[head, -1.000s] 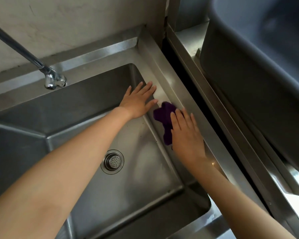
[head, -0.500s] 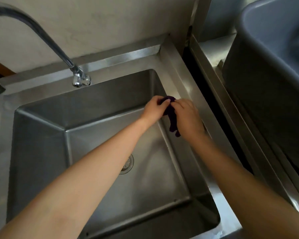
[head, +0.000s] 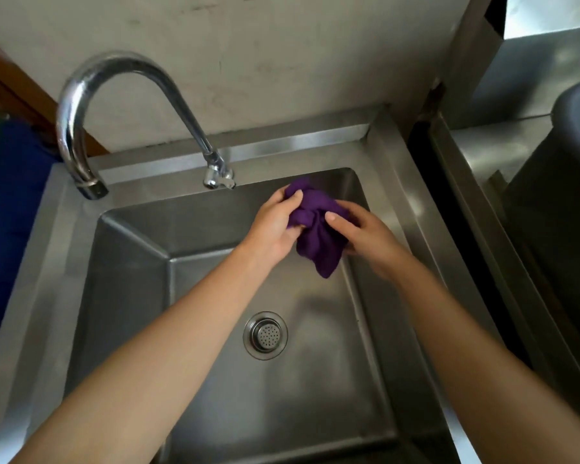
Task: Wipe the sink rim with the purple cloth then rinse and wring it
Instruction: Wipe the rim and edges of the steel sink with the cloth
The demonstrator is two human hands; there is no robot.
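Note:
The purple cloth (head: 317, 236) is bunched up and held in the air over the back right part of the steel sink basin. My left hand (head: 275, 226) grips its left side and my right hand (head: 362, 232) grips its right side, with a loose corner hanging down between them. The sink rim (head: 387, 169) runs around the basin. The curved chrome faucet (head: 121, 72) rises at the back left, its spout (head: 216, 177) just left of the cloth. No water is visibly running.
A round drain strainer (head: 265, 334) sits in the basin floor. A dark gap (head: 422, 155) separates the sink from a steel counter (head: 482, 155) on the right, where a large grey tub (head: 573, 169) stands. Something blue (head: 10, 209) lies at the far left.
The cloth left the right rim, where my right hand pressed it flat. Both hands gathered it and lifted it over the basin near the spout. The camera view tilted up.

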